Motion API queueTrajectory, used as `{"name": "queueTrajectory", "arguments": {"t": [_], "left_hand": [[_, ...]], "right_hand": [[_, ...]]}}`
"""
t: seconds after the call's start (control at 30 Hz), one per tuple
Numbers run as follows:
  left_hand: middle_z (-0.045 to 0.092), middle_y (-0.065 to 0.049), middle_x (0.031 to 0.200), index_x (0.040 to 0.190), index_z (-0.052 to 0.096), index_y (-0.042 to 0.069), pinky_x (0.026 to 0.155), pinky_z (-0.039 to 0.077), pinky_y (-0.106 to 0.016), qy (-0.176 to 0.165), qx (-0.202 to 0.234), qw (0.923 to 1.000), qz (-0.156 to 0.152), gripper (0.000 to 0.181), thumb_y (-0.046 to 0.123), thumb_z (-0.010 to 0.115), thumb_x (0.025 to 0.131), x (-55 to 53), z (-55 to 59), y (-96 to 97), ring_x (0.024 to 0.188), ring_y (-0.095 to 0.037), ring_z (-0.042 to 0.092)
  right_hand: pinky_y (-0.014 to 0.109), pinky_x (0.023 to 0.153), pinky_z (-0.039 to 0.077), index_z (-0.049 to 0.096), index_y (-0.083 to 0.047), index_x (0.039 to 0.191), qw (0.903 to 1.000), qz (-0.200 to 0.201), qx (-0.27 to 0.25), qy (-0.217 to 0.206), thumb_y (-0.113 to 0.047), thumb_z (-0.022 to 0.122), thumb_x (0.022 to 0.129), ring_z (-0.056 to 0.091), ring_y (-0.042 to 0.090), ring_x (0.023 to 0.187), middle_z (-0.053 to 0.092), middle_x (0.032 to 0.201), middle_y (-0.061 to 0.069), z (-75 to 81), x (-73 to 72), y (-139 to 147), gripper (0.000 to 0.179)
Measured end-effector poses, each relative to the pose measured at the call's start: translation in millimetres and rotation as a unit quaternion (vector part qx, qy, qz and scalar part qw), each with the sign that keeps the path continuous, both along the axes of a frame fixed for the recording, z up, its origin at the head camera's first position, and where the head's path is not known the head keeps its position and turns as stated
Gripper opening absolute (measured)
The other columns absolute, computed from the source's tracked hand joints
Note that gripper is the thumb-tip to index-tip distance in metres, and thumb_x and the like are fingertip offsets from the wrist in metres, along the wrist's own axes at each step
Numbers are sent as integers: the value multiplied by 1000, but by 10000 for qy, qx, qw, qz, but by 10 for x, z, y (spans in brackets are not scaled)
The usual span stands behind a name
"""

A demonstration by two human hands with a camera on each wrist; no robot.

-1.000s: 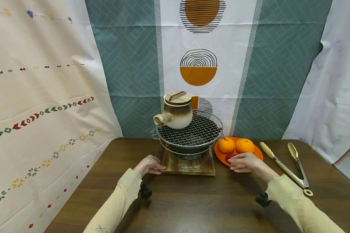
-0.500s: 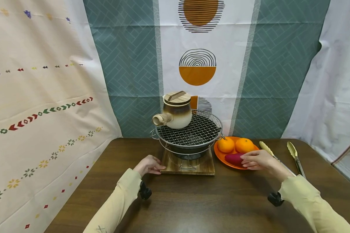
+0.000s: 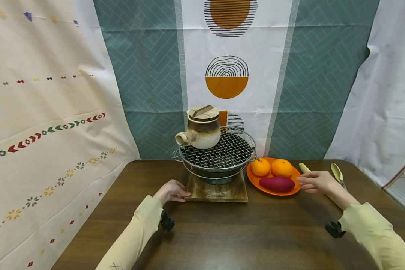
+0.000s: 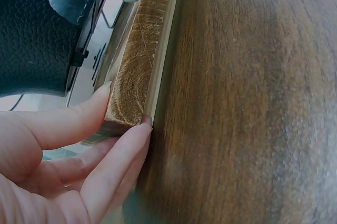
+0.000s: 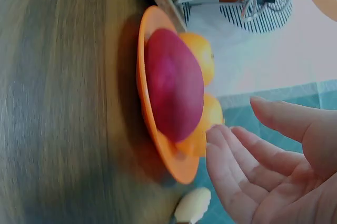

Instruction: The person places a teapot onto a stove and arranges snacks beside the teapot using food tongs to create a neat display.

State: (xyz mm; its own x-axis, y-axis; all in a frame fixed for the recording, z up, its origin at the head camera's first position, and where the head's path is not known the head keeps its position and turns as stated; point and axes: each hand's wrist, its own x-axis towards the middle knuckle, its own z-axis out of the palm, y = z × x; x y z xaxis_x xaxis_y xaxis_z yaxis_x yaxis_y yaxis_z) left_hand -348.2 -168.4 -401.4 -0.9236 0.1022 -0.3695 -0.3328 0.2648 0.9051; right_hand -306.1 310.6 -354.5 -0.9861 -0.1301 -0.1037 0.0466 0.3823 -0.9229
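My left hand (image 3: 171, 191) pinches the front left corner of a wooden board (image 3: 234, 195), thumb on top and fingertips at the lower edge in the left wrist view. On the board stands a round grill (image 3: 219, 157) with a wire mesh top. A ceramic pot (image 3: 207, 137) with a side handle and a wooden lid sits on the mesh. My right hand (image 3: 320, 182) is just right of an orange plate (image 3: 256, 183), fingers relaxed and holding nothing. A red-purple sweet potato (image 5: 174, 84) lies on the plate in front of two oranges (image 3: 260, 167).
Tongs (image 3: 336, 172) with cream tips lie at the right of the table, partly hidden behind my right hand and forearm. Patterned cloths (image 3: 155, 93) hang behind and beside the brown table (image 3: 206, 236).
My right hand has moved right, off the sweet potato, which now shows whole on the plate. It now covers more of the tongs. The left hand stays at the board corner.
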Motion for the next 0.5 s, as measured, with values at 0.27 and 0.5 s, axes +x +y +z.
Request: {"name": "queueTrajectory", "arguments": {"t": [0.27, 0.5], "left_hand": [[51, -18, 86, 111, 43, -19, 66, 54, -36, -6, -23, 10000, 8, 44, -10, 67, 76, 7, 10, 2, 64, -21, 57], [52, -17, 85, 113, 42, -19, 67, 54, -37, -3, -24, 10000, 6, 46, -9, 68, 76, 4, 10, -3, 65, -21, 57]], "right_hand": [[33, 65, 54, 38, 25, 115, 9925, -300, 1135, 333, -22, 62, 87, 61, 24, 77, 59, 94, 25, -18, -1, 189, 60], [33, 63, 51, 40, 20, 116, 9673, -619, 2388, 586, -42, 63, 83, 60, 29, 73, 49, 105, 36, -38, 60, 325, 74]]}}
